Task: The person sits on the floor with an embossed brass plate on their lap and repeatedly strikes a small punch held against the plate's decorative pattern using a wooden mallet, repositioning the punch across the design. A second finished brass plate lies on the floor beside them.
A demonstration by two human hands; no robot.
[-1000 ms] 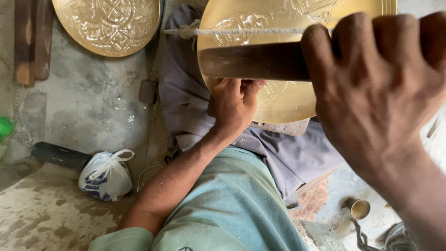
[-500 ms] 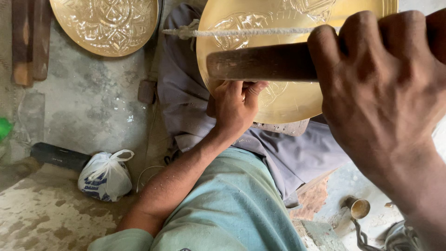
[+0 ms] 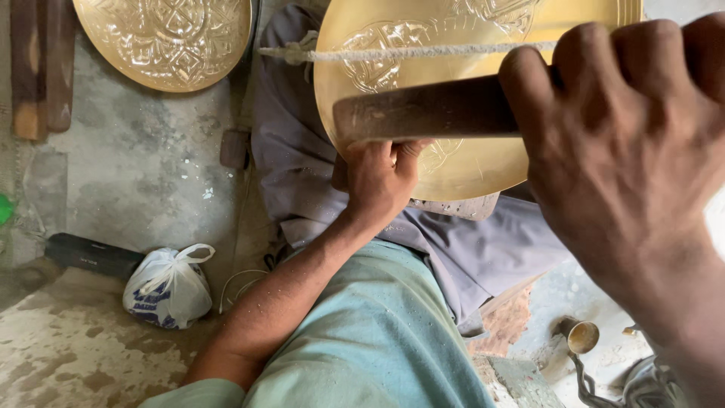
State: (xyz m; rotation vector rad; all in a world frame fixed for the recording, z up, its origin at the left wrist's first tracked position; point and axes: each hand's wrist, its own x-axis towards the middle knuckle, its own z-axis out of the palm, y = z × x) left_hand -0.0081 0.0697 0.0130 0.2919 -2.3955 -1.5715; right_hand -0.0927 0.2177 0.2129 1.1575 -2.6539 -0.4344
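Observation:
My right hand [image 3: 627, 151] is close to the camera, closed around a dark wooden handle [image 3: 423, 113] that points left across the view. Below it a round engraved brass plate [image 3: 423, 23] rests on my lap, with a white cord [image 3: 393, 54] stretched across it. My left hand [image 3: 381, 185] presses on the plate's lower part with curled fingers. The handle hides its fingertips, so whatever they hold is hidden.
A second engraved brass plate [image 3: 162, 38] lies on the concrete floor at the upper left, beside wooden pieces [image 3: 41, 68]. A knotted white plastic bag [image 3: 168, 287] and a black bar [image 3: 91, 255] lie at the left. A small metal cup [image 3: 580, 336] stands at the lower right.
The wooden handle has dipped slightly lower over the plate. My left hand and the plate have stayed where they were.

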